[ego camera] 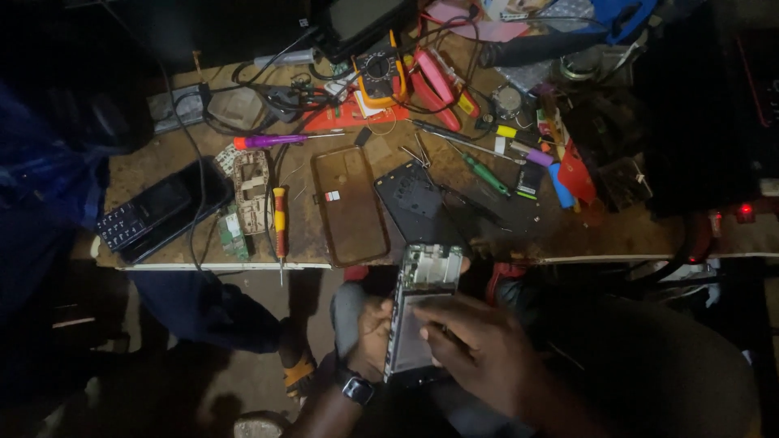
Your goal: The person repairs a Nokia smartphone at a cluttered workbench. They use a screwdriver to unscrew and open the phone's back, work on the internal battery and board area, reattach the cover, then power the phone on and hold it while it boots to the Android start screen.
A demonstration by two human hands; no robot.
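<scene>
The desk (162,158) is a worn wooden top crowded with tools and phone parts, its near edge just above the hands. On it lie a clear phone case (350,204), a dark back cover (415,199) just to its right, a black keypad phone (144,212) at the left end, a multimeter (378,75) near the far edge, a purple-handled screwdriver (272,140), a yellow-and-red screwdriver (279,221) and a green-handled screwdriver (485,173).

Below the desk edge, over the person's lap, the opened phone (418,320) stands nearly upright in the view, its grey inner frame facing the camera and its top end level with the desk edge. The left hand (369,337), a watch (357,389) on its wrist, comes up from below and is curled around the phone's left edge, gripping it. The right hand (487,349) reaches in from the right, palm down, fingers (438,312) bent and closed onto the phone's face and right side.
</scene>
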